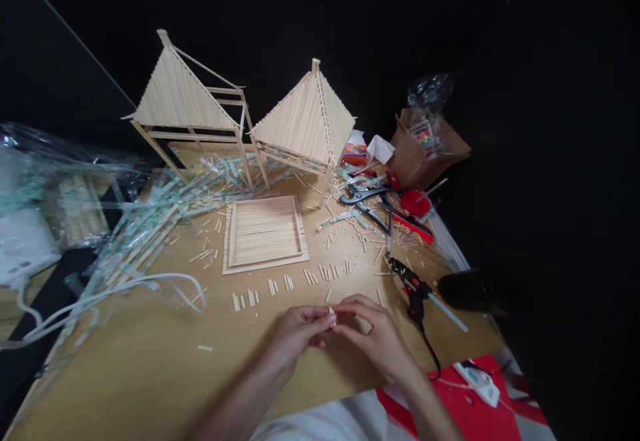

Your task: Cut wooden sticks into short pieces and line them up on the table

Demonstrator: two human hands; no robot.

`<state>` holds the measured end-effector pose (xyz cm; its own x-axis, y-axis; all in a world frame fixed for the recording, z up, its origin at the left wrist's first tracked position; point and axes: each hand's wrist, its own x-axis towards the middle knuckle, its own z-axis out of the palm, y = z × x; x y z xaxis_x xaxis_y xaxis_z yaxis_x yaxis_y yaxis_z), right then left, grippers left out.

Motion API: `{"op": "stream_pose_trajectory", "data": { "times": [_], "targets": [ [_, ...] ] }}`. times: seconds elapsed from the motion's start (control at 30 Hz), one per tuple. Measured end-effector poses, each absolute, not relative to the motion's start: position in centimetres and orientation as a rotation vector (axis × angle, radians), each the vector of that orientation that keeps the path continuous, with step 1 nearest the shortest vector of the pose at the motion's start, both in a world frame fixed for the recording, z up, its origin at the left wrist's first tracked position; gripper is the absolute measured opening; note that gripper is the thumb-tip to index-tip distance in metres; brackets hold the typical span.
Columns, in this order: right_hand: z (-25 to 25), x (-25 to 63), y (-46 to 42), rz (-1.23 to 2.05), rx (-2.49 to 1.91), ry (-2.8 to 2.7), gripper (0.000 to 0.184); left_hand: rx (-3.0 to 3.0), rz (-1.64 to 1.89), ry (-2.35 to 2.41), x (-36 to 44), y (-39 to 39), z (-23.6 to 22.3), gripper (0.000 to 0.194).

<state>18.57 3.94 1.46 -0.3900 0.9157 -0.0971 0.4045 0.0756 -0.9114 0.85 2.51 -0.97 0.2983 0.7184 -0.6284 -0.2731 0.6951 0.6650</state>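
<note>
Two hands meet in the lower middle of the frame over the table (165, 378): the left hand (303, 329) is closed in a pinch on a small stick (331, 310), mostly hidden by the fingers, while the right hand (369, 326) brings curved thumb and index to it; whether those grip it, I cannot tell. Above them, at the centre, short pieces (289, 282) lie in a row of small groups, just below a rimmed panel (265, 231). Two roofed models, one at upper left (187, 91) and one at upper centre (295, 121), stand behind. Right of centre lie pliers (366, 196) and, lower, a glue gun (411, 284), near the right hand.
</note>
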Motion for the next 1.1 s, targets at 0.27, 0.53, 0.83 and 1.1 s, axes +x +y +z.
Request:
{"op": "stream_pose_trajectory", "data": {
  "times": [0.27, 0.53, 0.83, 1.1],
  "targets": [
    [0.3, 19.4, 7.6, 1.069, -1.362, -1.973, 0.018, 0.537, 0.707, 1.178, 0.0, 1.9, -1.8, 0.038],
    [-1.7, 19.6, 12.0, 0.657, -1.483, -2.279, 0.02, 0.531, 0.678, 1.214, -1.5, 0.9, -2.0, 0.044],
    [-2.6, 19.5, 12.5, 0.697, -1.487, -2.293, 0.021, 0.48, 0.646, 1.204, -2.0, 0.4, -2.2, 0.048],
    [-2.5, 19.4, 12.3, 0.759, -1.469, -2.265, 0.023, 0.45, 0.674, 1.214, -1.8, 0.4, -1.5, 0.043]
  ]
}}
